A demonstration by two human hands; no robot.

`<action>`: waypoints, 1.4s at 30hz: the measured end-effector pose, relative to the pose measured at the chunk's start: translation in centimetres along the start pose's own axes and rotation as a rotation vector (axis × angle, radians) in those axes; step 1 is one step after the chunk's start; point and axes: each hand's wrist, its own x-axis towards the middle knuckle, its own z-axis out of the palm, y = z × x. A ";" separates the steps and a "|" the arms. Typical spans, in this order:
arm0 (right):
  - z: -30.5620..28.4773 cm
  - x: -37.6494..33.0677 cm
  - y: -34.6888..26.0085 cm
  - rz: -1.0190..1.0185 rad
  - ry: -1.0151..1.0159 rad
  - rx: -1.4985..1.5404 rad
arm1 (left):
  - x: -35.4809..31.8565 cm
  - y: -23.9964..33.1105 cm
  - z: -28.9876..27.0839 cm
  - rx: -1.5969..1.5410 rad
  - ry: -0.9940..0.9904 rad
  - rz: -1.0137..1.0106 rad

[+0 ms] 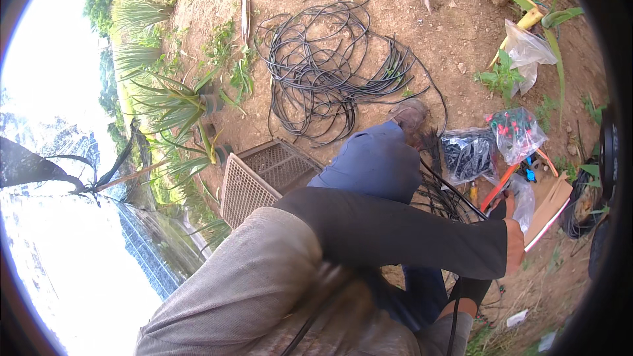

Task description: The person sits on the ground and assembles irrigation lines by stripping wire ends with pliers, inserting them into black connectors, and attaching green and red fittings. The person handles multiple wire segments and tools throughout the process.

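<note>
Left hand (515,245) — cannot tell fingers' grip | right hand (509,203), partly hidden — cannot tell either | crumpled clear plastic bag (525,203) beside right hand | flat orange-red strip (498,188), thin black tubing (453,188) nearby

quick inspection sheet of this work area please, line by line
Surface: brown soil with small weeds
Job's things: bag of black pieces, bag of red and green pieces, orange strip
Clutter: crumpled see-through bag, white scrap, brown flat piece
Grips: left hand by the brown flat piece, its grip unclear; right hand can't be made out
Cables: tangled black coil on the soil; cable or tubing, can't tell
Surroundings: mesh crate, green plants, dark sheet at left
</note>
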 end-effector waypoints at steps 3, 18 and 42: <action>0.1 -0.6 0.0 -0.003 -0.003 0.020 | 0.1 -0.6 -0.8 0.254 -0.143 0.120; -4.4 -20.5 -3.9 0.252 0.003 1.093 | -1.0 -9.2 -7.6 -0.733 -0.296 0.496; -20.4 -40.7 -19.5 -0.206 0.191 1.542 | -21.0 -7.3 -15.7 -1.475 -0.817 0.127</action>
